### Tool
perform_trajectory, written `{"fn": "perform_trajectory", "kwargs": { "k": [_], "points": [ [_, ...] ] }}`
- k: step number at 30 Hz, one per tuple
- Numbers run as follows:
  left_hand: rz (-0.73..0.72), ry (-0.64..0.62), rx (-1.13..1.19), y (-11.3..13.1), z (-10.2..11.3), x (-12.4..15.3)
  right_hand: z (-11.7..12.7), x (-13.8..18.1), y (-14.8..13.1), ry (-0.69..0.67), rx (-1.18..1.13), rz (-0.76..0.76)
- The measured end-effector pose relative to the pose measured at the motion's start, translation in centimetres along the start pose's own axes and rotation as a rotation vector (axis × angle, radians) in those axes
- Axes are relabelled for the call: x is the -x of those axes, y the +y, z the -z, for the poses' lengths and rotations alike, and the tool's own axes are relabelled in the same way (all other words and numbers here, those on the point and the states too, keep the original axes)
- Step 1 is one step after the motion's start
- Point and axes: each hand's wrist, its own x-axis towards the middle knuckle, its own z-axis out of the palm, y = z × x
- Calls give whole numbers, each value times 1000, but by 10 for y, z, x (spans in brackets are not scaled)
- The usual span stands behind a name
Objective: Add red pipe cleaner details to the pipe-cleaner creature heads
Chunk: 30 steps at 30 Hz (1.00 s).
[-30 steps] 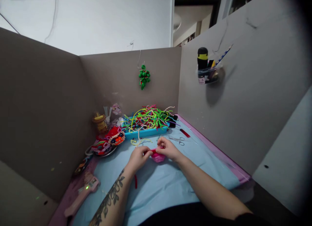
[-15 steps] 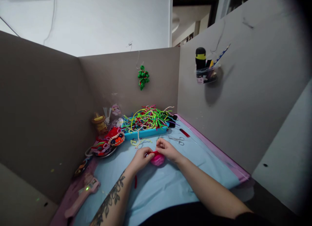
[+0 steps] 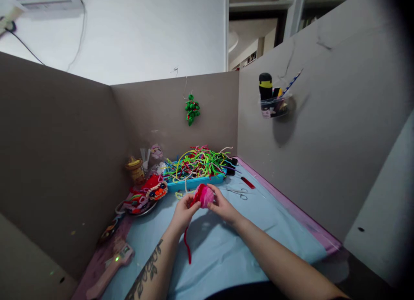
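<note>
A round pink and red piece of pipe-cleaner work (image 3: 205,196) is held between my two hands above the blue cloth. My left hand (image 3: 185,210) grips its red left edge with thumb and fingers. My right hand (image 3: 222,203) pinches its pink right side. From under my left hand a red pipe cleaner (image 3: 186,246) hangs down over the cloth. Right of my right hand lie the scissors (image 3: 239,193), with a flat red strip (image 3: 248,182) beyond them.
A blue tray (image 3: 194,182) heaped with colourful pipe cleaners (image 3: 200,162) stands at the back. On the left are a dish of finished pieces (image 3: 145,194) and a pink tool with a green light (image 3: 113,265). A clear holder (image 3: 274,106) hangs on the right panel; a green ornament (image 3: 192,110) hangs behind.
The pink piece has been raised and turned, so more of its red and pink side shows. The red pipe cleaner now hangs longer below my left hand. The view has tilted slightly up.
</note>
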Motion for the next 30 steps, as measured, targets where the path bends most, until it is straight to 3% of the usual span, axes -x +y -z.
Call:
{"fn": "perform_trajectory", "kwargs": {
  "k": [8, 18, 26, 30],
  "points": [
    [-60, -122, 189, 2, -14, 4, -9, 3, -9, 13, -124, 98],
    [60, -84, 342, 3, -8, 6, -6, 3, -7, 5, -139, 137],
    [-56, -41, 233, -8, -9, 3, -4, 3, -3, 15, -95, 194],
    [-15, -13, 223, -8, -9, 3, -4, 3, -5, 21, -77, 186]
  ]
}}
